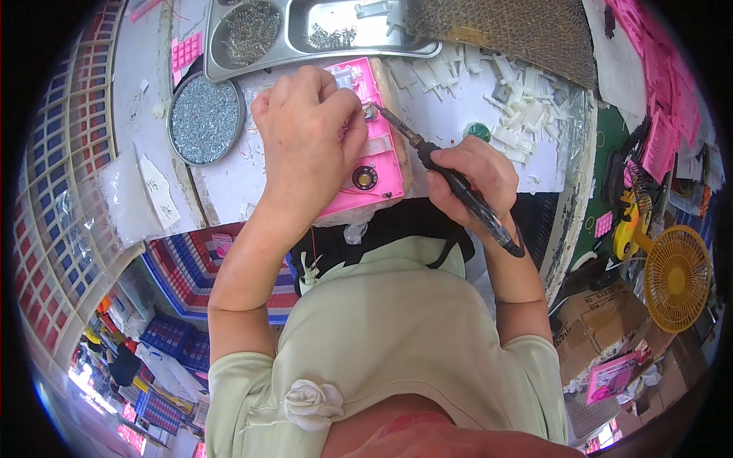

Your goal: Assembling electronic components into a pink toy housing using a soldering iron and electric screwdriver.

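A pink plastic casing (388, 162) lies on a pale padded block at the near edge of the table. It holds a small round speaker (365, 178) with thin wires. My left hand (309, 126) rests over the casing's left side, fingers curled in a pinch; whatever is between the fingertips is hidden. My right hand (479, 174) grips a soldering iron (495, 227) by its black handle. The iron's tip points left and down at a small metallic part (370, 111) inside the casing, close to my left fingers. Whether it touches cannot be made out.
A round dish of small metal screws (204, 120) sits left of my left hand. Behind the casing stands a metal tray (368, 52) with springs. White plastic pieces (527, 107) and a green spool (479, 131) lie to the right, near a yellow fan (676, 278).
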`<state>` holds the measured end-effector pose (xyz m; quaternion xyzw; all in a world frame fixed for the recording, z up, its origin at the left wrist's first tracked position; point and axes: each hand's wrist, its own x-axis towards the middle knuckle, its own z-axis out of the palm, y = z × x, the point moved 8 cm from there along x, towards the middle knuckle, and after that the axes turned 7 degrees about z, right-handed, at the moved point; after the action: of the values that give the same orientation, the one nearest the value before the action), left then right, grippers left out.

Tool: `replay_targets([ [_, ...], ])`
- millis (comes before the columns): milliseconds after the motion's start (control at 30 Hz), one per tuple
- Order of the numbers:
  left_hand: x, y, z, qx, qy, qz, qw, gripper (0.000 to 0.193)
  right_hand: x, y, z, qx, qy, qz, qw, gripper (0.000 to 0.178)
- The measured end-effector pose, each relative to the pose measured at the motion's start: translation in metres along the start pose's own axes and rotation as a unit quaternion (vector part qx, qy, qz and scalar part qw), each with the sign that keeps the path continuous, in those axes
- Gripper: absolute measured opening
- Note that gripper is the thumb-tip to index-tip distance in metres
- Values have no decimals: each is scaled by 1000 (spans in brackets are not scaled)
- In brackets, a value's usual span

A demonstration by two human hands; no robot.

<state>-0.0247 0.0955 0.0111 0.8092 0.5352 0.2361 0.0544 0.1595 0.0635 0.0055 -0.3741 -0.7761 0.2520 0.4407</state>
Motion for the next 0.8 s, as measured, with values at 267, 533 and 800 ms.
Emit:
replay_targets([
  [267,1,1,0,8,-5,2,1000,9,1,1,2,8,-17,11,1000,28],
  [533,2,2,0,10,-4,4,1000,9,6,0,1,11,-16,15,1000,28],
  [800,3,4,-1,15,2,13,1000,9,14,-4,1,3,-30,17,999,25],
])
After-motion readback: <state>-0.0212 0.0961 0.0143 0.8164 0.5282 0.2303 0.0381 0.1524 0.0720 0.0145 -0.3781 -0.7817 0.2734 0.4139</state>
